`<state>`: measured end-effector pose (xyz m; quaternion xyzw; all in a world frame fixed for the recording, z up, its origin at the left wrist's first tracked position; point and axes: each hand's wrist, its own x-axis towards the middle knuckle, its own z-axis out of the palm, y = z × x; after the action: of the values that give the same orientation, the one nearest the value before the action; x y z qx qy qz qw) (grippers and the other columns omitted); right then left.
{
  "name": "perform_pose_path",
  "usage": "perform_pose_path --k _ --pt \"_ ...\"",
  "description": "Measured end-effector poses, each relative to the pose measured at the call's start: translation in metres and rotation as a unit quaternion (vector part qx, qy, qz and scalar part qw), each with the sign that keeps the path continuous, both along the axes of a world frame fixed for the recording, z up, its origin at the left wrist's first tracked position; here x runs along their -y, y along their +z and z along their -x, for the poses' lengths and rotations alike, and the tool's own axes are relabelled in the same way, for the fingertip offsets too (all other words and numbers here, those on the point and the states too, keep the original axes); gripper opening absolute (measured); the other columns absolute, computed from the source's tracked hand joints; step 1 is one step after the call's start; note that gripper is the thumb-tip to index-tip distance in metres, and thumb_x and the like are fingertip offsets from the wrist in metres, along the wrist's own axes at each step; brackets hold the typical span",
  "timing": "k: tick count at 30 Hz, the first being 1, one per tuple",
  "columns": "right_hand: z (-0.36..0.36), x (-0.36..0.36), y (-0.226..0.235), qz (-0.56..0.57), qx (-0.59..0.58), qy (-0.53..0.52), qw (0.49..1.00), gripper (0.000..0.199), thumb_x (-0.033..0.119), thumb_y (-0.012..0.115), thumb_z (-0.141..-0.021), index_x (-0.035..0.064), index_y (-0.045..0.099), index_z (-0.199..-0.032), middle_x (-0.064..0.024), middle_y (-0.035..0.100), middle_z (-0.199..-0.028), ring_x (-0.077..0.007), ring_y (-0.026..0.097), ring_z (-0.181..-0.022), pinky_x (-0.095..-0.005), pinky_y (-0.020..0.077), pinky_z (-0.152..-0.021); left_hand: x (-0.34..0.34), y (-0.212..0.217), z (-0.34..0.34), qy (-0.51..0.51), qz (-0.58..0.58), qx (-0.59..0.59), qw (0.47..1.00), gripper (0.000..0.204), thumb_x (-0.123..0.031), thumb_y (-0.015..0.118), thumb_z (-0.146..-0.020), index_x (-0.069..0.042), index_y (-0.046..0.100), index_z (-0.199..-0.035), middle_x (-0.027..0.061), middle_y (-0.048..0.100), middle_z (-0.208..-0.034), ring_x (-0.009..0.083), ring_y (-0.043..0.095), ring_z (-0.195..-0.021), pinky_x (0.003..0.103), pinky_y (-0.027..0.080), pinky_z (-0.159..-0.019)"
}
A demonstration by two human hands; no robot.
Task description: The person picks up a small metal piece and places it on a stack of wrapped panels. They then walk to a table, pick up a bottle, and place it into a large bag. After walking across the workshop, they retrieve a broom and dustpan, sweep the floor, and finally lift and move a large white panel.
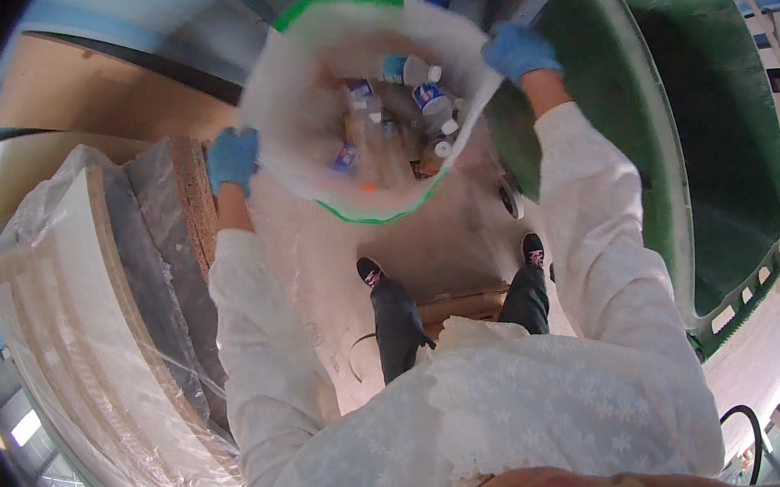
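I hold a large clear plastic bag with a green rim open in front of me. My left hand, in a blue glove, grips the bag's left edge. My right hand, also blue-gloved, grips its right edge. Inside the bag lie several empty plastic bottles, some with blue labels and white caps. The bag hangs above the floor ahead of my shoes.
A big green wheeled bin with its lid open stands on my right, close to my right arm. Boards wrapped in clear film are stacked on my left. A black cable lies at lower right.
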<state>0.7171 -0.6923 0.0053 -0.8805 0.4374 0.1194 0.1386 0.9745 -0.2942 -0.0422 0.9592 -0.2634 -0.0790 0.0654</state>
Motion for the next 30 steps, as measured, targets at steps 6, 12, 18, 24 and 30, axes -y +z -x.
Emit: perform_pose_path --k 6,12,18,24,30 --pt "0.009 0.010 -0.061 -0.059 0.028 -0.031 0.997 0.046 0.032 0.057 -0.082 0.0085 0.065 -0.120 -0.0226 0.060 -0.127 -0.0409 0.057 -0.118 -0.0457 0.0469 -0.099 0.003 -0.042 -0.020 0.208 0.192 -0.212 0.936 0.032 -0.024 0.056 -0.086 0.005 0.066 -0.096 0.0203 0.070 -0.080 0.0274 0.070 -0.064 0.037 0.057 -0.060" --pt "-0.027 0.064 -0.052 -0.017 0.148 -0.101 0.984 0.045 0.030 0.060 -0.079 0.0020 0.067 -0.113 -0.0256 0.061 -0.123 -0.0418 0.058 -0.116 -0.0456 0.0468 -0.099 0.047 0.037 -0.048 0.160 0.229 -0.234 0.931 0.028 -0.023 0.064 -0.086 0.005 0.067 -0.087 0.0165 0.068 -0.072 0.0219 0.064 -0.052 0.034 0.048 -0.046" --pt "-0.074 0.125 -0.043 -0.062 0.115 -0.155 0.979 0.054 0.043 0.068 -0.079 0.0098 0.068 -0.121 -0.0220 0.067 -0.118 -0.0259 0.064 -0.112 -0.0397 0.0496 -0.093 0.097 0.044 -0.087 0.263 0.466 -0.257 0.805 0.024 -0.016 0.067 -0.087 0.006 0.063 -0.097 0.0174 0.069 -0.088 0.0270 0.068 -0.067 0.034 0.051 -0.051" --pt "-0.063 0.084 -0.062 -0.020 0.476 -0.082 0.876 0.041 0.035 0.066 -0.082 0.0035 0.069 -0.109 -0.0192 0.069 -0.113 -0.0353 0.064 -0.107 -0.0418 0.0508 -0.089 0.100 -0.023 -0.058 0.165 0.542 -0.195 0.801 0.024 -0.021 0.065 -0.090 0.002 0.063 -0.098 0.0110 0.065 -0.093 0.0208 0.062 -0.076 0.033 0.050 -0.062" --pt "0.026 -0.052 -0.021 -0.116 0.450 -0.061 0.883 0.046 0.025 0.070 -0.083 0.0040 0.061 -0.123 -0.0195 0.069 -0.109 -0.0305 0.066 -0.102 -0.0389 0.0531 -0.087 0.083 -0.083 0.072 0.225 0.526 -0.243 0.784 0.034 -0.021 0.065 -0.090 0.006 0.060 -0.109 0.0080 0.063 -0.106 0.0165 0.056 -0.095 0.032 0.047 -0.081"
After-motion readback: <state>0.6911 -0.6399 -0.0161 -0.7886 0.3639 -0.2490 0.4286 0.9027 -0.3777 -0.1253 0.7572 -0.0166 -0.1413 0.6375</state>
